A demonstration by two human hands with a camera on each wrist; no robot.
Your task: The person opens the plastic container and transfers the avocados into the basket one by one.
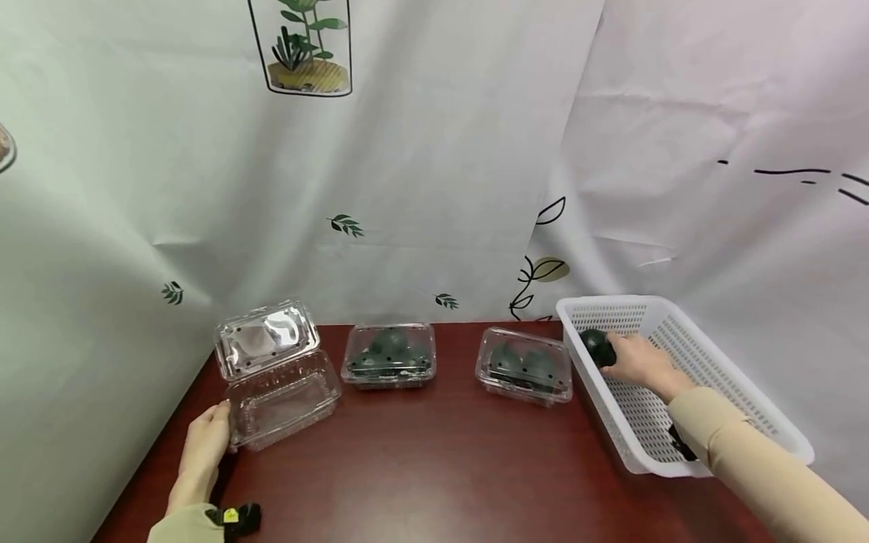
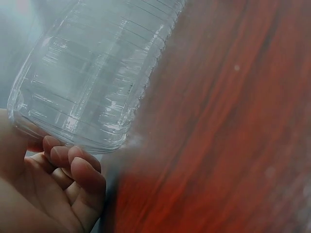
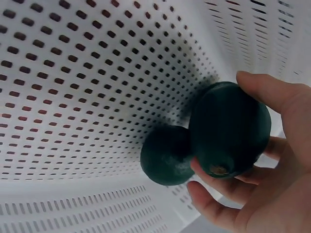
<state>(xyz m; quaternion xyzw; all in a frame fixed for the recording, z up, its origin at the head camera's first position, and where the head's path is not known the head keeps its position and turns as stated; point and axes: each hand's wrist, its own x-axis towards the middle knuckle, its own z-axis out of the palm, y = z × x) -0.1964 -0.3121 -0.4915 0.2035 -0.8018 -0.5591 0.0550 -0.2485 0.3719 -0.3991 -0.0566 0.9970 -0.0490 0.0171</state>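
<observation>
My right hand point(image 1: 641, 362) reaches into the white plastic basket point(image 1: 614, 422) and holds a dark green avocado point(image 3: 229, 128) between thumb and curled fingers. Beside it in the right wrist view, a second avocado point(image 3: 166, 155) lies on the perforated basket floor. At the left, my left hand point(image 1: 206, 441) grips the near left end of a clear plastic clamshell box point(image 1: 288, 400), its fingers curled at the rim. The box's lid point(image 1: 267, 341) is folded back, and its tray holds nothing. In the left wrist view the left hand point(image 2: 58, 189) has its fingertips against the box edge.
Two closed clamshell boxes with dark green fruit, a middle box point(image 1: 389, 356) and a right box point(image 1: 524, 366), stand along the back of the red-brown table point(image 1: 421, 467). A white printed cloth point(image 1: 434, 166) hangs behind and at the sides.
</observation>
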